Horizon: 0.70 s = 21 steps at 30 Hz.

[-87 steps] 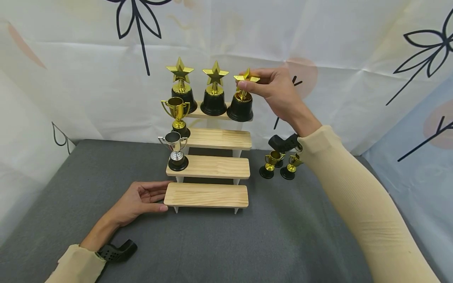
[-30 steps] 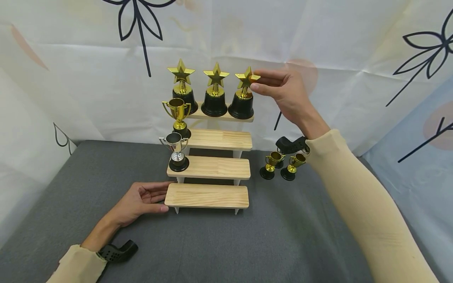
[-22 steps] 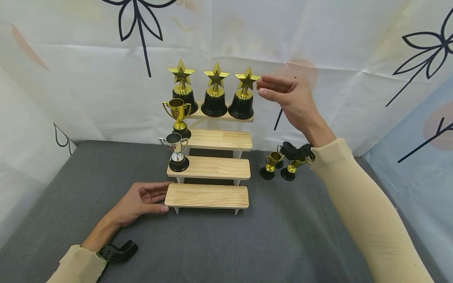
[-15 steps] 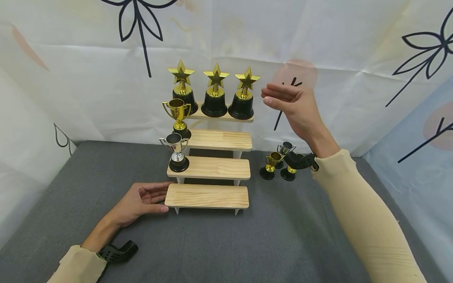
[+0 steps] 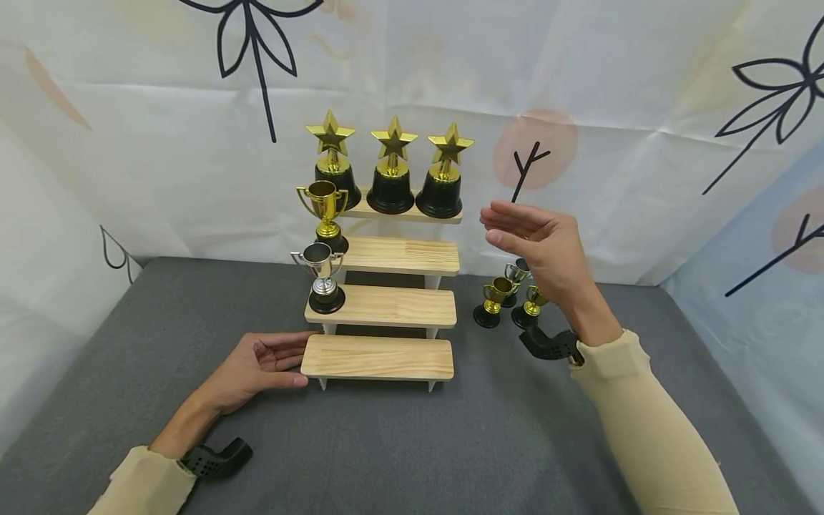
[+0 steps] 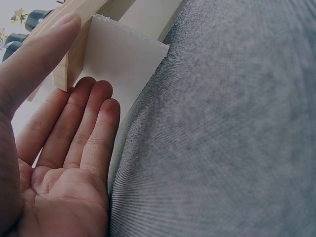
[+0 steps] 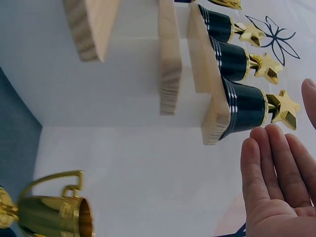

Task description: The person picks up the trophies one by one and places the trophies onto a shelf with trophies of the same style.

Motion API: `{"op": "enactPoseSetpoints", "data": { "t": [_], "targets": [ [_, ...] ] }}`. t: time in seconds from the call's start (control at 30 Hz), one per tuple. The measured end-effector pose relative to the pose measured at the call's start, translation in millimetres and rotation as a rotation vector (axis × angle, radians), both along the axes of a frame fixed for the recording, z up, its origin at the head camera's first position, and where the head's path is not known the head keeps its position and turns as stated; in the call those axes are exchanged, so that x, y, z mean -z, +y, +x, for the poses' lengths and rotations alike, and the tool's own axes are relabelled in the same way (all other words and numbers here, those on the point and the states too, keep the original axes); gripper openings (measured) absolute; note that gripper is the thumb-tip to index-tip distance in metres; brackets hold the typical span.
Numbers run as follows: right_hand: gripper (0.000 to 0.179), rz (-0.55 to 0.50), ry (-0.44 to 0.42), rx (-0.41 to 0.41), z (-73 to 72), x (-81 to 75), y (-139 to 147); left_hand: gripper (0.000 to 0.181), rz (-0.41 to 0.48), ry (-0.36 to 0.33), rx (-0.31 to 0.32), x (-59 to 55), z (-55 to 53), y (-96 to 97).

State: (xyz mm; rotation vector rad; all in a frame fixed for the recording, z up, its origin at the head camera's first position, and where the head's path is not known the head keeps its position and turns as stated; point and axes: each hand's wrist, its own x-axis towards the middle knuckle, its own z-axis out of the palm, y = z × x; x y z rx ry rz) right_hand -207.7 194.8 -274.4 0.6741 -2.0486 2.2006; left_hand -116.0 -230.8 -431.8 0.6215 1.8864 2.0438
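Shelf (image 5: 378, 357) at my left hand (image 5: 247, 370): smooth matt wood. Cups (image 5: 497, 289) near my right hand (image 5: 548, 247): glossy, metallic-looking. Tablecloth (image 5: 412, 450): matt.

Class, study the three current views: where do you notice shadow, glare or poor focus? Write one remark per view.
Head: a soft, faint shadow on the grey cloth, to the right of the wooden stand; left wrist: the star trophies in the top left corner are small and out of focus; right wrist: pale glints streak the ridged, glossy black bases.

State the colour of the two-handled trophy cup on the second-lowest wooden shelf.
The two-handled trophy cup is silver, clearest in the head view.
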Motion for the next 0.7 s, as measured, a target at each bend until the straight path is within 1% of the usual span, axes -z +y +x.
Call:
{"op": "enactPoseSetpoints", "data": {
  "t": [0.17, 0.33, 0.7],
  "targets": [
    [0.047, 0.057, -0.004, 0.023, 14.9, 11.8, 3, 0.070, -0.006, 0.003, -0.007, 0.5, 0.1, -0.3],
    [0.048, 0.083, -0.002, 0.037, 26.4, 21.5, 6, 0.070, -0.013, 0.004, -0.014, 1.4, 0.0, -0.9],
    [0.044, 0.084, -0.009, 0.022, 41.2, 46.6, 18, 0.069, -0.017, 0.017, -0.015, 2.2, -0.3, -0.9]
  ]
}}
